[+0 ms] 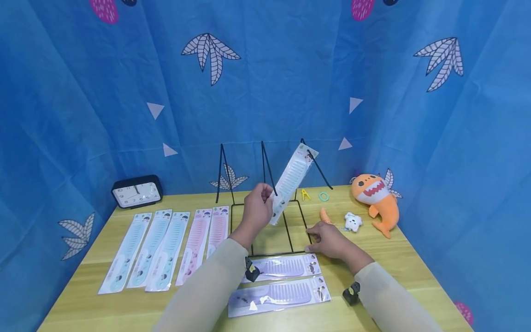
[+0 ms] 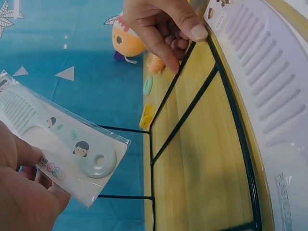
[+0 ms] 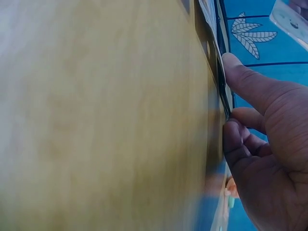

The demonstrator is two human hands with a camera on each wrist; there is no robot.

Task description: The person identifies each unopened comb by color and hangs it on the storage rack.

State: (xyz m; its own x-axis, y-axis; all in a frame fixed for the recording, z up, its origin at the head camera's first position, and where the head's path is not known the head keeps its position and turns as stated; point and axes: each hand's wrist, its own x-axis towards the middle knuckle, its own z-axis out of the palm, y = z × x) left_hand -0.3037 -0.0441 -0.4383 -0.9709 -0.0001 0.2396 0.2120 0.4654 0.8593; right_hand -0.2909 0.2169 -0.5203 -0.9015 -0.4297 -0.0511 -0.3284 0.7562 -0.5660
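In the head view my left hand (image 1: 258,207) pinches the lower part of a packaged pale blue-green comb (image 1: 291,177), held tilted over a black wire rack (image 1: 289,234). The comb's top end overlaps the rack's right prong; whether the prong passes through the package hole I cannot tell. The left wrist view shows the comb's round handle end (image 2: 98,166) beyond my fingers. My right hand (image 1: 329,240) holds the front right corner of the rack's base, thumb at the front wire and curled fingers by the side wire. Two packaged purple combs (image 1: 286,295) lie just in front of the rack.
Packaged blue combs (image 1: 129,253) and pink combs (image 1: 195,244) lie in a row on the left. A clock (image 1: 138,192) stands behind them. At right are an orange shark plush (image 1: 378,200), a small white toy (image 1: 353,222), a green ring (image 1: 323,196) and a yellow clip (image 1: 305,194).
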